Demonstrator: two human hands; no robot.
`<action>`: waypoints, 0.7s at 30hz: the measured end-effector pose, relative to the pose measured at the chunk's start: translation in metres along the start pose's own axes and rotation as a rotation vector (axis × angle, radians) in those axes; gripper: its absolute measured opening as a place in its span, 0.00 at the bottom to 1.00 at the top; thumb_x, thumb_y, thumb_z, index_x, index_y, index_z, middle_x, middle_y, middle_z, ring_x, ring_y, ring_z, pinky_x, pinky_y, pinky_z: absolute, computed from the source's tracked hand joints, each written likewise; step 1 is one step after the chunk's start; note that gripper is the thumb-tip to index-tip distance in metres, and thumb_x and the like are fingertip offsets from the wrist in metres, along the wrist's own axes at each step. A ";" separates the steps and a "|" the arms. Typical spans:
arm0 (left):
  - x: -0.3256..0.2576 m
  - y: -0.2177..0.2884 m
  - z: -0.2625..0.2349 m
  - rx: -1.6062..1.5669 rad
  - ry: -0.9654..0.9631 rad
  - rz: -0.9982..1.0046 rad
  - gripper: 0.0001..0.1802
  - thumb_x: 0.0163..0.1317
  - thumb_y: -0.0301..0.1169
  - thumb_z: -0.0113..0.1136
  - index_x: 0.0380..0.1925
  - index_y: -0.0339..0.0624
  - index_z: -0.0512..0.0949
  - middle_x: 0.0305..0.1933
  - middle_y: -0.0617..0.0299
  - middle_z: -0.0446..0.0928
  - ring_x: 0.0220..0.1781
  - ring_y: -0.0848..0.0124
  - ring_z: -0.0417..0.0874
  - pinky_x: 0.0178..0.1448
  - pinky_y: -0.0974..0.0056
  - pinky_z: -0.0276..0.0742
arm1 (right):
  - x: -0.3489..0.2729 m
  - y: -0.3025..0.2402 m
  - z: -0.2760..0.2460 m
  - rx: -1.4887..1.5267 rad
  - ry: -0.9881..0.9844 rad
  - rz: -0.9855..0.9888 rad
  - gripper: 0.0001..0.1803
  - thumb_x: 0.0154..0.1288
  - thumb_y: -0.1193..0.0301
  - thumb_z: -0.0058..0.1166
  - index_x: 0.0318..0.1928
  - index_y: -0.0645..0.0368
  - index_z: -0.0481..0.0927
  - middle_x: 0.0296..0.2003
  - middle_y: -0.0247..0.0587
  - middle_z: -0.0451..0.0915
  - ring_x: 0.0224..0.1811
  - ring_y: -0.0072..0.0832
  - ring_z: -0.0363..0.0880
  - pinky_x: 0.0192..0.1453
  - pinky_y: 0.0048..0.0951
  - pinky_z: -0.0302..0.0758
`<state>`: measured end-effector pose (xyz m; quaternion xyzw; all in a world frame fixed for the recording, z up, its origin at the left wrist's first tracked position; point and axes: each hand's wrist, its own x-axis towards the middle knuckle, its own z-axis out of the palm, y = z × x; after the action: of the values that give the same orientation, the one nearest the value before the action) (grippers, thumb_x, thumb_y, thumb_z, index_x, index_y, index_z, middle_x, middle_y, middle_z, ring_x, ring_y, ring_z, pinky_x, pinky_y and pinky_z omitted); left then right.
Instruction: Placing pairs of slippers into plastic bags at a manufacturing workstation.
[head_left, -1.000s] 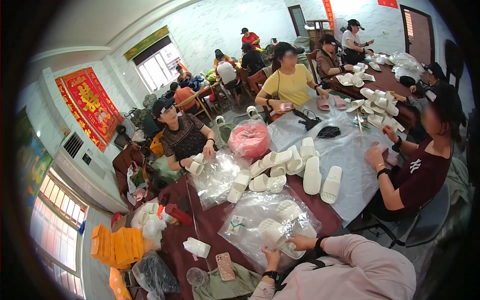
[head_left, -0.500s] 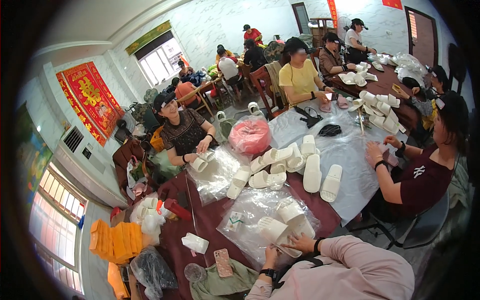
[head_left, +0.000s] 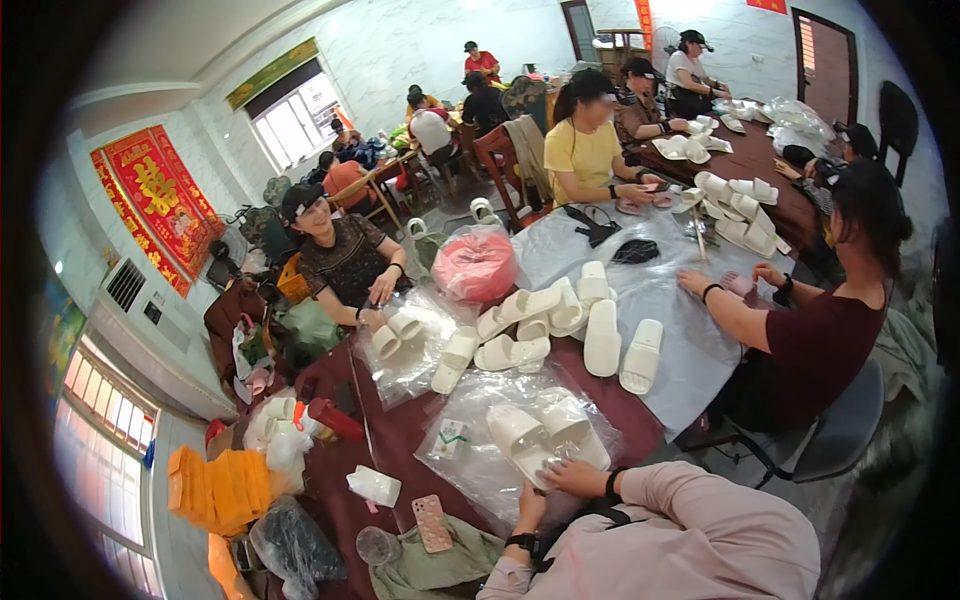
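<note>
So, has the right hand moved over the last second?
No. The right hand stays on the bagged white slippers, at the same spacing from the pink phone.

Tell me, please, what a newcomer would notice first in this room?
White slippers lie scattered across the middle of the table. The right hand rests on a pair in a clear bag near the front edge. A bright red banner hangs on the left wall.

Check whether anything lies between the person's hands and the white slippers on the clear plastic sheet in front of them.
Nothing visible does. The right hand rests at the near edge of the white slippers on the clear plastic sheet. The left hand rests on the sheet just short of them, with only bare plastic between.
</note>
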<state>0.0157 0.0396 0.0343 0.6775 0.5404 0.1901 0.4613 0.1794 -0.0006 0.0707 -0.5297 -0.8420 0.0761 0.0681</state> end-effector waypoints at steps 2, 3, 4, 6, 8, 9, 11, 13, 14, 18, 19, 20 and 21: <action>-0.003 0.008 -0.002 0.102 -0.066 -0.052 0.16 0.54 0.27 0.43 0.45 0.40 0.66 0.36 0.37 0.74 0.42 0.42 0.73 0.45 0.49 0.67 | 0.006 0.000 -0.006 -0.012 0.058 0.078 0.36 0.55 0.64 0.50 0.64 0.47 0.52 0.56 0.46 0.64 0.50 0.39 0.70 0.50 0.37 0.68; -0.003 0.012 -0.001 0.101 -0.079 -0.051 0.16 0.54 0.27 0.43 0.45 0.40 0.66 0.36 0.37 0.74 0.42 0.42 0.73 0.45 0.49 0.67 | 0.010 0.001 -0.010 -0.067 0.141 0.118 0.36 0.55 0.65 0.49 0.64 0.45 0.51 0.57 0.46 0.63 0.53 0.40 0.68 0.53 0.37 0.66; -0.003 0.015 -0.001 0.114 -0.063 0.025 0.17 0.54 0.26 0.43 0.45 0.38 0.67 0.33 0.42 0.75 0.39 0.48 0.75 0.43 0.53 0.69 | 0.012 0.001 -0.014 -0.123 0.227 0.160 0.37 0.55 0.65 0.49 0.65 0.43 0.50 0.58 0.46 0.62 0.55 0.41 0.66 0.56 0.37 0.64; -0.004 0.017 0.001 0.123 -0.056 0.098 0.17 0.55 0.25 0.42 0.46 0.37 0.68 0.29 0.47 0.76 0.35 0.54 0.77 0.40 0.57 0.70 | 0.017 -0.001 -0.017 -0.109 0.211 0.169 0.37 0.56 0.66 0.48 0.65 0.42 0.50 0.59 0.47 0.61 0.56 0.43 0.64 0.58 0.37 0.62; -0.004 0.017 0.003 -0.043 0.002 0.009 0.16 0.56 0.26 0.42 0.45 0.36 0.69 0.31 0.45 0.75 0.35 0.52 0.77 0.41 0.57 0.70 | 0.019 0.001 -0.008 -0.021 0.207 0.142 0.37 0.55 0.65 0.48 0.65 0.43 0.50 0.60 0.47 0.59 0.59 0.44 0.60 0.61 0.39 0.58; -0.005 0.015 0.002 -0.043 -0.008 0.003 0.16 0.56 0.26 0.42 0.45 0.36 0.69 0.31 0.45 0.75 0.35 0.52 0.77 0.41 0.57 0.70 | 0.016 0.002 -0.002 -0.016 0.200 0.149 0.37 0.55 0.65 0.48 0.65 0.43 0.50 0.60 0.47 0.59 0.59 0.44 0.60 0.61 0.39 0.58; -0.005 0.008 -0.002 0.052 0.074 0.073 0.16 0.56 0.28 0.43 0.43 0.34 0.71 0.32 0.43 0.75 0.36 0.51 0.76 0.41 0.56 0.69 | 0.013 0.003 -0.001 0.086 0.115 0.075 0.37 0.54 0.64 0.51 0.64 0.45 0.52 0.60 0.48 0.58 0.61 0.43 0.59 0.62 0.39 0.57; -0.001 0.002 -0.004 0.042 0.117 0.055 0.14 0.56 0.30 0.45 0.40 0.34 0.72 0.33 0.41 0.75 0.38 0.48 0.76 0.42 0.54 0.69 | 0.009 0.019 0.013 0.043 0.001 0.068 0.38 0.52 0.64 0.52 0.64 0.47 0.53 0.60 0.48 0.58 0.61 0.43 0.58 0.63 0.39 0.57; 0.001 0.000 -0.003 0.035 0.163 0.048 0.13 0.55 0.31 0.47 0.37 0.34 0.73 0.35 0.39 0.74 0.40 0.46 0.75 0.43 0.53 0.69 | 0.003 0.025 0.021 -0.007 -0.102 0.062 0.38 0.51 0.64 0.54 0.63 0.48 0.54 0.60 0.48 0.57 0.62 0.43 0.58 0.63 0.39 0.57; 0.004 0.010 -0.005 0.070 0.125 -0.045 0.19 0.52 0.38 0.57 0.35 0.31 0.74 0.35 0.41 0.75 0.40 0.49 0.76 0.43 0.56 0.70 | -0.025 0.035 -0.004 -0.011 -0.084 0.156 0.41 0.47 0.61 0.59 0.62 0.49 0.56 0.60 0.51 0.56 0.61 0.44 0.59 0.63 0.40 0.57; 0.002 0.014 -0.004 0.061 0.120 -0.059 0.19 0.52 0.38 0.57 0.35 0.31 0.74 0.35 0.41 0.75 0.40 0.49 0.76 0.43 0.56 0.70 | -0.033 0.035 -0.014 0.075 -0.258 0.297 0.43 0.45 0.59 0.61 0.62 0.50 0.56 0.61 0.53 0.55 0.60 0.45 0.60 0.62 0.41 0.58; 0.003 0.017 -0.002 0.069 0.148 -0.033 0.20 0.50 0.39 0.59 0.34 0.31 0.74 0.34 0.42 0.76 0.40 0.49 0.76 0.43 0.57 0.71 | -0.039 0.035 -0.012 0.072 -0.274 0.299 0.43 0.45 0.59 0.61 0.62 0.50 0.56 0.61 0.53 0.55 0.60 0.45 0.60 0.62 0.41 0.58; 0.002 0.020 0.000 0.076 0.174 -0.003 0.22 0.49 0.41 0.61 0.34 0.31 0.74 0.34 0.42 0.76 0.40 0.49 0.77 0.43 0.57 0.71 | -0.044 0.037 -0.008 0.099 -0.221 0.333 0.44 0.43 0.57 0.62 0.62 0.50 0.56 0.61 0.54 0.54 0.60 0.47 0.61 0.61 0.42 0.59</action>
<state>0.0274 0.0413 0.0509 0.6746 0.5863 0.2267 0.3871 0.2321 -0.0238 0.0695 -0.6459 -0.7405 0.1853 -0.0122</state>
